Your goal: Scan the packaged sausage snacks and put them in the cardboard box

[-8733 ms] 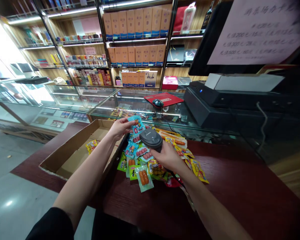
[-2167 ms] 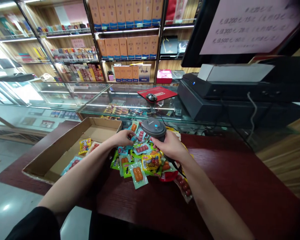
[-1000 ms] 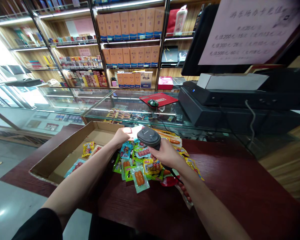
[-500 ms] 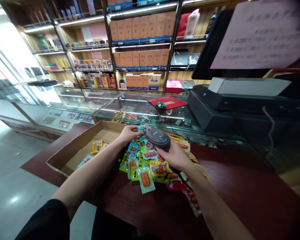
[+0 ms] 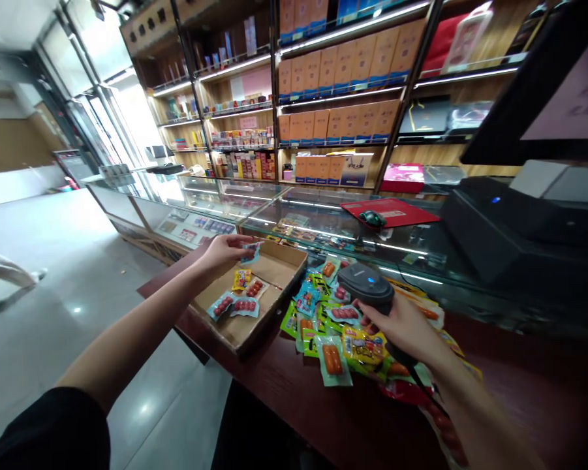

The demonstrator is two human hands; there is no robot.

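My left hand (image 5: pixel 225 253) pinches a small blue snack packet (image 5: pixel 250 252) above the far left part of a shallow cardboard box (image 5: pixel 235 336). Inside the box lie a yellow packet (image 5: pixel 241 279) and several packets of small red sausages (image 5: pixel 245 305). My right hand (image 5: pixel 396 323) is wrapped round a dark handheld scanner (image 5: pixel 365 286), its head over a heap of snack packets. In that heap are a clear packet with orange sausages (image 5: pixel 331 360), a yellow packet (image 5: pixel 363 346) and green ones; the scanner and my right hand hide part of it.
The box and heap rest on a dark red table (image 5: pixel 274 385). Behind stands a glass display counter (image 5: pixel 318 225) with a mouse (image 5: pixel 372 219) on a red mat (image 5: pixel 411 211). A dark monitor and machine (image 5: pixel 509 228) stand at the right. Stocked shelves line the back.
My left hand has moved left with the blue packet, from beside the scanner to over the box. The view has turned left. The scanner is still in my right hand, and a blue light now shows on it.
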